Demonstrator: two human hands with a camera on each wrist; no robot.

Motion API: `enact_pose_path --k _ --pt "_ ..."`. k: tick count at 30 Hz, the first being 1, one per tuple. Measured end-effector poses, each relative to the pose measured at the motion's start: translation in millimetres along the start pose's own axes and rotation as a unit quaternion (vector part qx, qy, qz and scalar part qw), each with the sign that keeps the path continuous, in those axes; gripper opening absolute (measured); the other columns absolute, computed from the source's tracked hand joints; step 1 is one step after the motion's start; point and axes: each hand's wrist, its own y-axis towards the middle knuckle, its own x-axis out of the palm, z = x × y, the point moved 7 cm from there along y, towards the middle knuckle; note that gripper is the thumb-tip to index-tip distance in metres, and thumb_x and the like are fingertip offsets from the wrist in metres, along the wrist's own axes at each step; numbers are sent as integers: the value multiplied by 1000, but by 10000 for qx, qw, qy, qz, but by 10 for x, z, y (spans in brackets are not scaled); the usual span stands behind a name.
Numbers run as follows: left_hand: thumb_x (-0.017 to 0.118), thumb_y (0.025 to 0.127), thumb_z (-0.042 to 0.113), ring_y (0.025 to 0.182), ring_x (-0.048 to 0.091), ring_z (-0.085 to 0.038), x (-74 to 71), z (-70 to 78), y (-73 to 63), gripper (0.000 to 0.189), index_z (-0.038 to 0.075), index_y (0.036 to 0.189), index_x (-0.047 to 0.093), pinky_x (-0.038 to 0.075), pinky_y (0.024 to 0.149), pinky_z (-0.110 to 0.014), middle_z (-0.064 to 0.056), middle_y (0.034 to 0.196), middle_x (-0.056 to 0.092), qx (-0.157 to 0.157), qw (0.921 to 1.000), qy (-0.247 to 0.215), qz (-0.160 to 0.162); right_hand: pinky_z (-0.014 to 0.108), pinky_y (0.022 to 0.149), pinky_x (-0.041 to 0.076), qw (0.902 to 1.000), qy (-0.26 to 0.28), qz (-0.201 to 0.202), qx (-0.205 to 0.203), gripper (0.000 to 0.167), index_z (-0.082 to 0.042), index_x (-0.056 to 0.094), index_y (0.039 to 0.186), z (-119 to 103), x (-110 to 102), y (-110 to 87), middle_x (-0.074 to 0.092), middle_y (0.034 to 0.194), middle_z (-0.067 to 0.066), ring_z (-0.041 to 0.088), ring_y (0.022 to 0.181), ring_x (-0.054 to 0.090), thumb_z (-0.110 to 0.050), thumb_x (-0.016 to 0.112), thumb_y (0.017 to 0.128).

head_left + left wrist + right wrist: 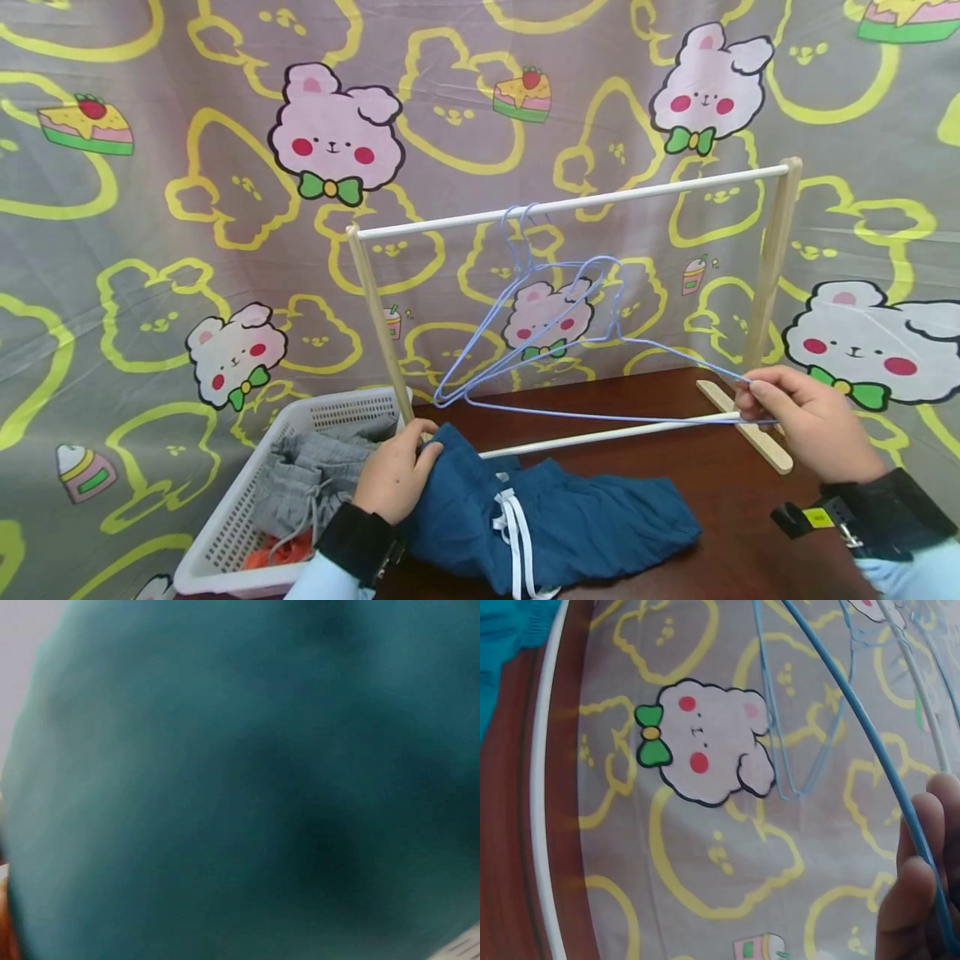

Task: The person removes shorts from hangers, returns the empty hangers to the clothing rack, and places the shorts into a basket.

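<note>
Blue drawstring shorts (592,517) with a white drawstring (516,533) lie bunched near the front of the table. My left hand (397,471) pinches their upper left edge between thumb and fingers; their blurred blue-green cloth (225,750) fills most of the left wrist view. Off to the right, my right hand (817,425) pinches one end of a thin blue clothes hanger (660,344). That hanger is held off the rail, its hook pointing up and its far end beside the hanging ones. In the right wrist view its wire (870,742) runs between my fingers (907,900).
A small rack stands behind, with a white top rail (645,193), wooden posts (772,267) and a white lower bar (600,437). Other blue hangers (487,321) hang from the rail. At left, a white basket (225,508) holds grey clothing (300,475) and an orange piece (281,552).
</note>
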Motion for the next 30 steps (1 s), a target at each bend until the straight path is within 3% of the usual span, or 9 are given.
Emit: enact_pose_path --k 3,9,14,23,30 --pt "63 102 24 85 66 -18 49 -4 -10 29 17 130 60 53 73 -44 2 97 67 58 9996 126 -249 14 62 51 9989 -230 340 246 18 6 63 111 25 -127 14 68 80 -7 3 68 65 -9 55 104" --pt "65 100 22 104 65 -22 131 -49 -37 34 17 133 59 52 86 -49 -3 116 66 167 9988 241 -398 13 57 49 9900 -355 1018 905 26 6 61 118 90 -336 7 64 78 -22 -5 67 61 -16 52 106" --pt "64 100 29 110 63 -24 152 -80 -34 35 17 132 59 51 90 -53 -6 122 66 11 9980 292 -552 11 58 48 9844 -221 1435 989 28 4 59 124 63 -426 14 62 85 -33 -12 74 60 -16 48 108" --pt "64 99 34 115 61 -24 165 -149 -44 41 18 137 58 49 93 -55 -3 124 64 -154 9975 355 -595 9 62 46 9806 -390 1550 1136 37 8 54 131 -15 -432 130 59 90 -37 -17 82 58 -19 43 109" --pt "63 100 37 117 60 -24 125 -155 -54 37 20 132 60 50 93 -53 -3 129 63 -77 9984 421 -381 4 64 44 9774 -759 1612 1135 42 7 53 137 -107 -468 254 51 88 -42 -21 80 54 -21 40 109"
